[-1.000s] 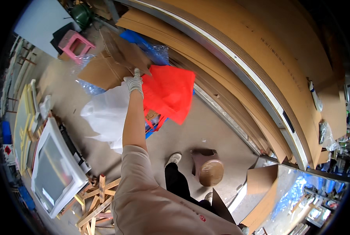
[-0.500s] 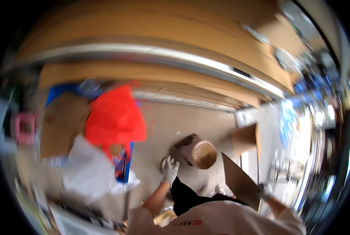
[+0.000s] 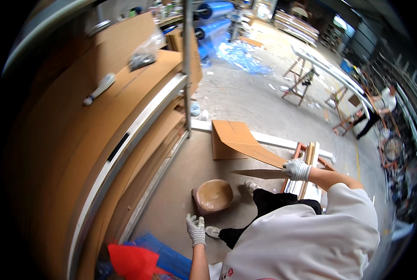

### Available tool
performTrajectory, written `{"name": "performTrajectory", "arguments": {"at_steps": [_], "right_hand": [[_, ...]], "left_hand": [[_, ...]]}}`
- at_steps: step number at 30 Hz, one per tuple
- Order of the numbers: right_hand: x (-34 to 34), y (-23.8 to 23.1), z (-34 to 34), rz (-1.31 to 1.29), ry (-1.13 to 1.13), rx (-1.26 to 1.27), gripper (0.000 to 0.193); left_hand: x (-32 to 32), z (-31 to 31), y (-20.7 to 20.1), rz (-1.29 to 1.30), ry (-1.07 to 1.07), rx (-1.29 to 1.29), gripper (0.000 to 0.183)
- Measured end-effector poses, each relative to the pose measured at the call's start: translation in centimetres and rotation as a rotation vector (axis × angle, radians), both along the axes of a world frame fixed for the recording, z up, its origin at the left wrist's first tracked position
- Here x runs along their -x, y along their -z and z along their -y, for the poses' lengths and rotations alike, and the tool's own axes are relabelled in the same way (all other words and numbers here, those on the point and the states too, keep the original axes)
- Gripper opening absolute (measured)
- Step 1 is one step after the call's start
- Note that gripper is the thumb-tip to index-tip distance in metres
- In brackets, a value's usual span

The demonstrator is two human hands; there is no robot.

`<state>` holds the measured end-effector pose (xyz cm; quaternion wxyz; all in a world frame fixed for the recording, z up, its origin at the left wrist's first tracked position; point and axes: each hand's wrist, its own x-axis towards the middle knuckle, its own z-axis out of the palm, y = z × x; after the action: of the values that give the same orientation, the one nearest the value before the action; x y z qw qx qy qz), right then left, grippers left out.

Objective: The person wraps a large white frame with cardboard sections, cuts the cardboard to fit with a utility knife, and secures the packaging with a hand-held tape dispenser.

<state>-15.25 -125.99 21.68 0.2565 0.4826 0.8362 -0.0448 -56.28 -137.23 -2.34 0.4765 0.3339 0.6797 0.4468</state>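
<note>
Right hand (image 3: 296, 169), in a white knit glove, clamped on the near edge of a large folded sheet of brown cardboard (image 3: 238, 140), fingers curled over its rim. Sheet stretching away from that hand toward the upper left, one flap standing upright on the grey concrete floor (image 3: 255, 100), the other slanting down to the grip. Just beyond and beside the right hand, a bundle of long white and wooden slats (image 3: 306, 179) on a red frame.

Left hand (image 3: 196, 228), also gloved in white, hanging free with fingers loosely apart, holding nothing. Just above it, near but not touching, a round brown tub wrapped in tape (image 3: 213, 196), lying tipped on the floor with its mouth facing up; inside looks bare, nothing to make out within. Below and left of the left hand, a crumpled red plastic bag (image 3: 131, 261) on a blue sheet (image 3: 171, 261); contents not visible.

Further left of the left hand, a metal rack stacked with flat brown cardboard sheets (image 3: 77, 140). On the top sheet, a clear plastic bag of dark small parts (image 3: 143, 53) and a white tube-like object (image 3: 101, 86). Well beyond the right hand, another person in a white top (image 3: 381, 105) beside wooden trestles.
</note>
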Motion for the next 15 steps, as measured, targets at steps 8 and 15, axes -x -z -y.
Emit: {"name": "performTrajectory", "arguments": {"at_steps": [8, 15], "right_hand": [[-11.1, -4.6, -7.5, -0.562, -0.060, -0.236, 0.009], [-26.8, -8.8, -10.8, -0.915, 0.031, -0.379, 0.015]], "left_hand": [[-18.2, -11.2, -5.5, 0.001, 0.295, 0.008, 0.086], [-38.2, -27.1, -12.9, -0.618, 0.808, -0.363, 0.109]]}}
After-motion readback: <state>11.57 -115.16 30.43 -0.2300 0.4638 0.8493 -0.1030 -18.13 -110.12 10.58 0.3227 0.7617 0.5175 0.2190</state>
